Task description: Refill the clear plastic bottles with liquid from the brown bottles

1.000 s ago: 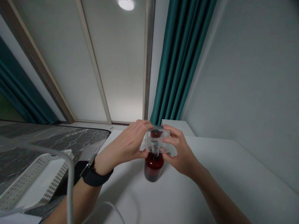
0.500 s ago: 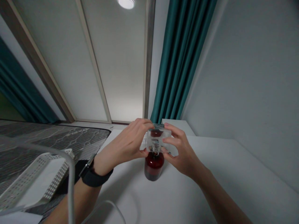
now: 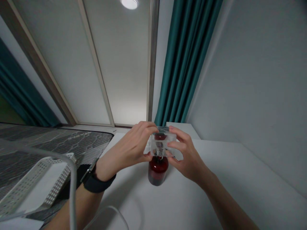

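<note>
Between my two hands is a clear, transparent plastic box (image 3: 163, 145), held by its sides just over a dark red bottle (image 3: 157, 172). My left hand (image 3: 137, 143) has its fingers along the box's left side and its thumb at the lower left corner. My right hand (image 3: 185, 153) grips the right side, fingers bent over the front face and thumb below. A small red shape and a clear stem-like part show through the box; whether they are inside or behind it I cannot tell. The bottle stands upright on the white table (image 3: 172, 201).
A white perforated basket (image 3: 35, 185) sits low at the left by a grey patterned carpet (image 3: 88, 140). A pale cable (image 3: 72, 188) crosses the left foreground. Behind the table stand a white box-shaped piece (image 3: 184, 129), a teal curtain (image 3: 187, 64) and frosted sliding doors (image 3: 124, 64).
Almost nothing differs. Both hands keep the clear box in the same place above the red bottle, with only a very slight shift of the right fingers.
</note>
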### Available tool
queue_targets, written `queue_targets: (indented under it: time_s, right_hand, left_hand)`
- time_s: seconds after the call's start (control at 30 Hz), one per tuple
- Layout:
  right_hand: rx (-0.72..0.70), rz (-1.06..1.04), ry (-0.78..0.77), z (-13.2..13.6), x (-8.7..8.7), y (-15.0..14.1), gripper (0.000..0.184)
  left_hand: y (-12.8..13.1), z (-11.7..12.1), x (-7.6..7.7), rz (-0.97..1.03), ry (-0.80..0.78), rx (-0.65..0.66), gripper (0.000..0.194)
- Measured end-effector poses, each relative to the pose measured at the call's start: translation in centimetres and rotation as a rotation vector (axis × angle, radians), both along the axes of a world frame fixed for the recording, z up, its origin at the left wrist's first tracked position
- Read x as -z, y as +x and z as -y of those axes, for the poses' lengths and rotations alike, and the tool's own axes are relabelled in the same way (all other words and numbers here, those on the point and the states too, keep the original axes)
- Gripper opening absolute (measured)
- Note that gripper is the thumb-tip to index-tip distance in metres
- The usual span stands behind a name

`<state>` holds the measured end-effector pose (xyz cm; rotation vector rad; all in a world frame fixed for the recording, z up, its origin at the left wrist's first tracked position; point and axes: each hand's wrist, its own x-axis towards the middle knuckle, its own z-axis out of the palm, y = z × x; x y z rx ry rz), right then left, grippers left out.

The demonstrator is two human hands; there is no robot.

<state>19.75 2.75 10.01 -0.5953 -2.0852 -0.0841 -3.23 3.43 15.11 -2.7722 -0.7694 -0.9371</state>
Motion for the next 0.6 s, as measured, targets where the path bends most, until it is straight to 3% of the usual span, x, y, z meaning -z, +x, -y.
queue_targets:
  time_s: [0.6]
  right_hand:
    - [-0.032, -0.007, 0.032, 0.11, -0.35, -0.11, 0.054]
  left_hand:
    - [0.04, 0.45, -0.38, -0.010, 0.065, -0.014, 0.052]
